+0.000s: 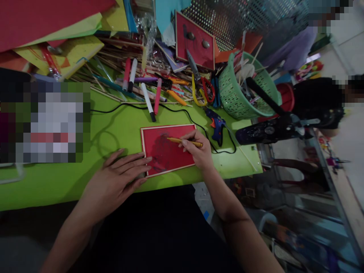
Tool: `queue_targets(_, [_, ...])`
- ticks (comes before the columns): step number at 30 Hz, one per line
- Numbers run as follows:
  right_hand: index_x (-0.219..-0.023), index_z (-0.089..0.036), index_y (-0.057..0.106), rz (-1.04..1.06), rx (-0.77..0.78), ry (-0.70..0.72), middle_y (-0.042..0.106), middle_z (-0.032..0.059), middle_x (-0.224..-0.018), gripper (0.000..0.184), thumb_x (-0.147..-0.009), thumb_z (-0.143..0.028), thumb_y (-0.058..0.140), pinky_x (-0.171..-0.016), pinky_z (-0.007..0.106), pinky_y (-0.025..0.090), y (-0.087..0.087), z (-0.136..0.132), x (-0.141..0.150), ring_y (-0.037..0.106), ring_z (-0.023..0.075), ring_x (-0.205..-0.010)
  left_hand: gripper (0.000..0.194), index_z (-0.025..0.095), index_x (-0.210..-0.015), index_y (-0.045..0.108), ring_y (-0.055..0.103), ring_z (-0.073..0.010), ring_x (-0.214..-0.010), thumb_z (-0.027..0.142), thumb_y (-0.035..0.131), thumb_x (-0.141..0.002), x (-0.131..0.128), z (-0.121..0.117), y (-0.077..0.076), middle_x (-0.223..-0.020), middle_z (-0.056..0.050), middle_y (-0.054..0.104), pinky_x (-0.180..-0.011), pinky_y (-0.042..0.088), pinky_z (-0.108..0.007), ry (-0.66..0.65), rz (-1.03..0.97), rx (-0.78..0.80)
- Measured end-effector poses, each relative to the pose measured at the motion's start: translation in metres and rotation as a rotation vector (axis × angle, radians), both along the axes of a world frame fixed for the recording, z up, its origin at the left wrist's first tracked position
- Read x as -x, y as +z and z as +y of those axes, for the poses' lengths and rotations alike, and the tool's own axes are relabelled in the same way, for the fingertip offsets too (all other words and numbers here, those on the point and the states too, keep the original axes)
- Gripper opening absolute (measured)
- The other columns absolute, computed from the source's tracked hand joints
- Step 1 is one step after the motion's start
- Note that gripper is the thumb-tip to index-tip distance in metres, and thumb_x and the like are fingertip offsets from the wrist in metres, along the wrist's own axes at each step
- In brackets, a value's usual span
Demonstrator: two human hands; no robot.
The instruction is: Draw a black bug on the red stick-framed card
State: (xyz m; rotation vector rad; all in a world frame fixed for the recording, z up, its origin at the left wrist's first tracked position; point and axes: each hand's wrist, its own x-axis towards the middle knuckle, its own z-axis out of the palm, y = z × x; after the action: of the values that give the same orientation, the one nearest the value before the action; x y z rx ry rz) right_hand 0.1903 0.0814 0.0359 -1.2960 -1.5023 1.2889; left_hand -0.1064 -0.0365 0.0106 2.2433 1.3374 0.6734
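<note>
Right hand [198,149] pinching yellow pencil [173,140], tip at or just over the dark marks [162,146] on the red framed panel [180,161], contact too dim to confirm; left hand [121,174] open, fingers laid over panel's left border, panel flat on green table [57,184] near its front edge. Only that border looks braced, so a hard stroke could skew the panel; glue gun [217,128] sits just beside the right hand, so a wide swing might knock it.
</note>
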Motion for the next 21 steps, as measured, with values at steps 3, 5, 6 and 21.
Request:
queue_targets(3, [-0.092, -0.025, 0.073, -0.015, 0.011, 0.001, 0.078, -0.0003, -0.077, 0.029, -0.091, -0.049, 0.088, -0.064, 0.029, 0.056, 0.002, -0.001, 0.0, 0.066, 0.0142, -0.064, 0.047, 0.039, -0.15, 0.081, 0.077, -0.0303, -0.147, 0.056, 0.046, -0.123, 0.001, -0.001, -0.001, -0.151, -0.001, 0.084, -0.141, 0.043, -0.061, -0.004, 0.005, -0.013])
queue_targets(5, [-0.093, -0.025, 0.073, -0.008, 0.006, 0.026, 0.078, -0.0003, -0.078, 0.026, -0.092, -0.046, 0.087, -0.065, 0.029, 0.056, 0.003, -0.001, 0.0, 0.067, 0.014, -0.065, 0.047, 0.038, -0.15, 0.08, 0.077, -0.0305, -0.146, 0.057, 0.046, -0.124, 0.001, -0.001, -0.001, -0.152, -0.001, 0.084, -0.141, 0.043, -0.063, -0.012, 0.013, -0.02])
queue_targets(6, [-0.093, -0.025, 0.073, 0.004, 0.0, 0.036, 0.078, -0.0003, -0.079, 0.025, -0.093, -0.045, 0.087, -0.066, 0.029, 0.056, 0.003, -0.001, 0.0, 0.068, 0.014, -0.066, 0.047, 0.038, -0.15, 0.079, 0.077, -0.0305, -0.146, 0.056, 0.045, -0.124, 0.001, -0.001, -0.001, -0.152, -0.001, 0.084, -0.14, 0.043, -0.063, -0.012, 0.016, -0.021])
queue_targets(21, [-0.096, -0.025, 0.073, 0.0, -0.043, 0.1, 0.078, 0.001, -0.083, 0.037, -0.096, -0.059, 0.088, -0.072, 0.035, 0.062, -0.004, 0.001, 0.001, 0.072, 0.0166, -0.071, 0.041, 0.028, -0.144, 0.079, 0.08, -0.0303, -0.114, 0.045, 0.049, -0.122, -0.002, 0.001, 0.011, -0.124, -0.005, 0.087, -0.111, 0.064, -0.059, 0.539, 0.06, -0.031])
